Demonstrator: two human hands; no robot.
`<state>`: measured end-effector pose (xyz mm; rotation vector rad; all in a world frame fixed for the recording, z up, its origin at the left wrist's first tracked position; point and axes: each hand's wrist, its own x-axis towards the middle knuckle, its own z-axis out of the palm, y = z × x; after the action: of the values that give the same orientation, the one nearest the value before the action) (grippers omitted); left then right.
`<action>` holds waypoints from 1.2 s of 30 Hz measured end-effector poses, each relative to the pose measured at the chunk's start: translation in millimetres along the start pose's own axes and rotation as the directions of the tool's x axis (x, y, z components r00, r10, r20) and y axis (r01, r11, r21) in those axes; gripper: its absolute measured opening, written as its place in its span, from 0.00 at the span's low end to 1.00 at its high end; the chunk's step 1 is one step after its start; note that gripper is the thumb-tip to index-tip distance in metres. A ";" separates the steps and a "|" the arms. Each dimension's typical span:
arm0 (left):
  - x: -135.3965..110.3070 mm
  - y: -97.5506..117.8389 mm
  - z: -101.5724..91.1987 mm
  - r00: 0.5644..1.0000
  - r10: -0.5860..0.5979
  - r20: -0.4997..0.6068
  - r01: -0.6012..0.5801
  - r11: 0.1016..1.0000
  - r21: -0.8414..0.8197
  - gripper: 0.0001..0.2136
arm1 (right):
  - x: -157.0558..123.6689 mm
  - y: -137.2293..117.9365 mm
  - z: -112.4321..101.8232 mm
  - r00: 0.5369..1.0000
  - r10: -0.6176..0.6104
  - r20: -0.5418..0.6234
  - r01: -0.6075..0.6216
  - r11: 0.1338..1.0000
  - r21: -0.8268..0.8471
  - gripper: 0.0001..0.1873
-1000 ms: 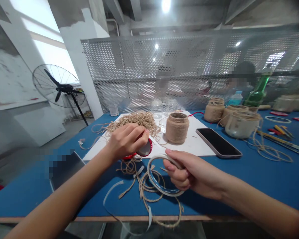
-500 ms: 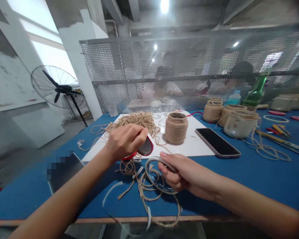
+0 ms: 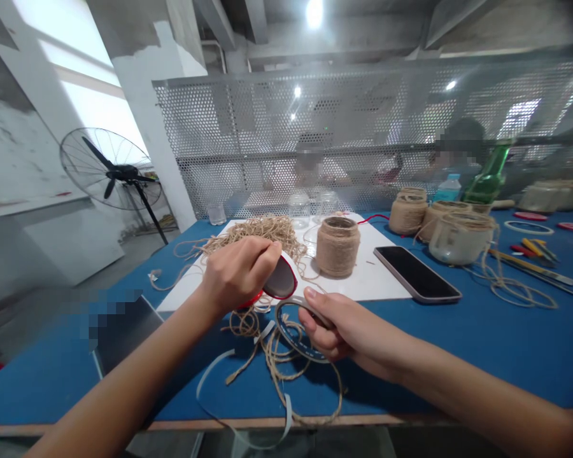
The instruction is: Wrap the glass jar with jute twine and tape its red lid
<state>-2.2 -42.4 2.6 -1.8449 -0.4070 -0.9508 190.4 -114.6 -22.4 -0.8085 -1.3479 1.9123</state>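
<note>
My left hand is closed round a curved piece with a grey inner face, a white outer side and a red rim; more red shows below the fingers. I cannot make out its exact kind. In my right hand, a narrow roll of tape is pinched between thumb and fingers, tilted, its ring close beside the red-rimmed piece. Under both hands, loose jute twine lies in loops on the table. A pale strip curls near the front edge. Behind stands a twine-wrapped jar.
A heap of twine rests on a white sheet. To the right lie a phone, wrapped jars, a green bottle and pencils. A perforated metal screen closes the back, with people beyond it.
The red-rimmed piece has turned and shows more of its white side and grey face. My right hand has shifted slightly up and left with the tape roll.
</note>
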 end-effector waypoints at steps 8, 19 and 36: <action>0.3 1.6 -0.6 1.000 0.023 0.012 -0.022 0.999 -0.023 0.07 | 2.1 0.8 -3.1 1.000 -0.021 0.009 0.022 0.998 -0.055 0.23; -1.4 3.0 2.1 1.000 -0.023 -0.021 0.022 0.999 -0.048 0.09 | 5.5 4.2 -2.8 0.999 -0.033 0.043 0.036 0.996 -0.077 0.24; 0.9 8.0 4.6 0.998 -0.059 -0.029 0.055 0.990 -0.128 0.11 | 10.2 8.1 -3.8 0.997 -0.023 0.070 0.029 0.997 -0.077 0.24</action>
<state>5.5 -42.2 -2.7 -1.9384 -0.3889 -1.0657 186.0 -106.6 -32.4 -0.7650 -1.4751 1.8931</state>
